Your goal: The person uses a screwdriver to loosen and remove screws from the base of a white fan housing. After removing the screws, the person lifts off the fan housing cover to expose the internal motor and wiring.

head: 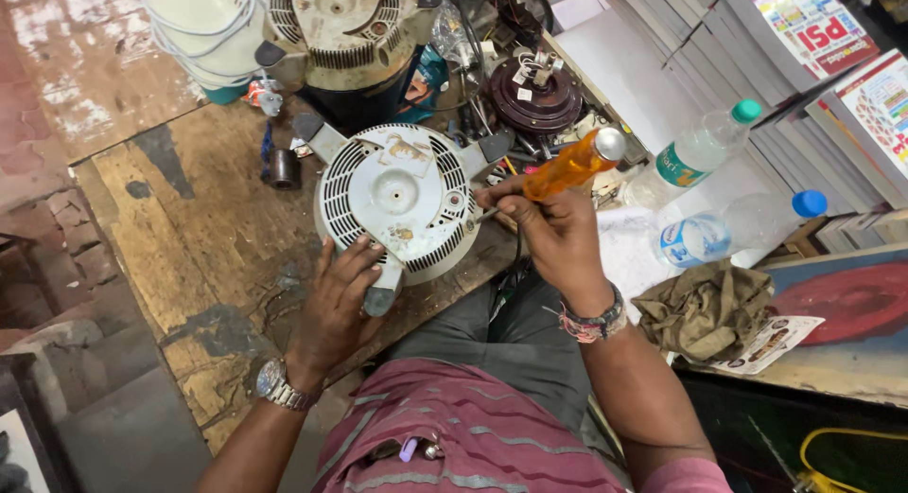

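Note:
A round white fan motor housing [397, 195] with slotted vents and grey mounting lugs lies flat on the worn wooden bench [189, 228]. My left hand [340, 299] rests flat on its near edge, fingers spread, beside the lower grey lug. My right hand [553, 233] grips a screwdriver with a clear orange handle [567, 167]. Its shaft points left and down, with the tip at a screw on the housing's right rim. A metal watch is on my left wrist and thread bands on my right.
A second, dirtier motor housing [340, 25] and a white bucket [203, 25] stand at the back. A dark copper-wound stator [534, 96], two plastic water bottles [705, 148] [738, 228], stacked books [757, 67] and a crumpled olive cloth [705, 308] lie to the right.

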The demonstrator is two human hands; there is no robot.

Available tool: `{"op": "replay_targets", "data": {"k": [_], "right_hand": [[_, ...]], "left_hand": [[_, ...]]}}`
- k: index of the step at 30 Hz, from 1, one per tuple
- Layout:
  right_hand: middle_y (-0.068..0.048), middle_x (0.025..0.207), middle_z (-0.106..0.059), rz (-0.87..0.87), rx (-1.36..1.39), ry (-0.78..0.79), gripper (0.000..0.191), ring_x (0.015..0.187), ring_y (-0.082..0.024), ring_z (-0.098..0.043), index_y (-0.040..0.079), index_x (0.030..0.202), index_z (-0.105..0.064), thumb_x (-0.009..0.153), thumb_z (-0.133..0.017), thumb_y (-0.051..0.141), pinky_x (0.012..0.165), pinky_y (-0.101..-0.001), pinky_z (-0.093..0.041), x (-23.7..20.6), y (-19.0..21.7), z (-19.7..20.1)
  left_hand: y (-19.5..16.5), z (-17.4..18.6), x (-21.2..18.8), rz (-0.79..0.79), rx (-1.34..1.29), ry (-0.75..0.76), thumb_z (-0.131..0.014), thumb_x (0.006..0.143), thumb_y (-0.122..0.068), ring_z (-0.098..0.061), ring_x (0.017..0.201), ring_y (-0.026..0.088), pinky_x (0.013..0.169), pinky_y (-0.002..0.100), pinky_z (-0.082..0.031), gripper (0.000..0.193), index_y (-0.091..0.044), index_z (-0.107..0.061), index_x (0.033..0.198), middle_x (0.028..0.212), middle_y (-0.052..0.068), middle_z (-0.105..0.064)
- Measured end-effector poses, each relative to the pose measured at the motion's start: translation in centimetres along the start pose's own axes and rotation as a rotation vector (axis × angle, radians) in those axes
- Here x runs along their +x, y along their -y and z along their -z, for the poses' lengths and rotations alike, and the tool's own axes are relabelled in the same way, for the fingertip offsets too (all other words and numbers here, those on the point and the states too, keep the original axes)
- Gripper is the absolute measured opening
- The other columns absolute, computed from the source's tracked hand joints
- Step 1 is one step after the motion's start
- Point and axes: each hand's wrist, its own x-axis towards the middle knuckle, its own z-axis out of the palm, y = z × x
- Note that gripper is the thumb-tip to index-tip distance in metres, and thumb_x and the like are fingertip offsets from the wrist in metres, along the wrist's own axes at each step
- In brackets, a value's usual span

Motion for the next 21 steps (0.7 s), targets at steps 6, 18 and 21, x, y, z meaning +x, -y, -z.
{"op": "replay_targets", "data": {"k": [6, 18, 21], "right_hand": [[-0.009, 0.107, -0.076, -0.039, 0.020, 0.007, 0.020, 0.101, -0.015, -0.072, -0.006, 0.115, -0.069, 0.106, -0.061, 0.011, 0.093, -0.0291, -0.058, 0.35, -0.38, 0.06], [-0.012, 0.101, -0.077, 0.084, -0.112, -0.044, 0.012, 0.092, -0.017, -0.074, -0.007, 0.109, -0.071, 0.099, -0.072, -0.001, 0.085, -0.0297, -0.062, 0.10, -0.90, -0.75], [-0.011, 0.101, -0.076, 0.058, -0.002, -0.085, 0.013, 0.092, -0.016, -0.074, -0.007, 0.110, -0.069, 0.099, -0.071, -0.001, 0.085, -0.0287, -0.061, 0.19, -0.92, -0.65]], "left_hand": [[0.04, -0.26, -0.44, 0.014, -0.002, 0.001, -0.090, 0.075, -0.015, -0.045, 0.145, 0.032, 0.126, 0.064, -0.025, 0.071, -0.011, -0.045, 0.131, 0.146, 0.011, -0.054], [-0.13, -0.03, -0.39, 0.028, -0.029, 0.004, -0.091, 0.069, -0.012, -0.045, 0.145, 0.031, 0.126, 0.064, -0.024, 0.076, -0.013, -0.045, 0.131, 0.145, 0.009, -0.054], [-0.22, 0.10, -0.41, 0.028, -0.027, 0.006, -0.091, 0.070, -0.011, -0.045, 0.145, 0.031, 0.126, 0.063, -0.024, 0.076, -0.013, -0.045, 0.131, 0.145, 0.010, -0.054]]}}
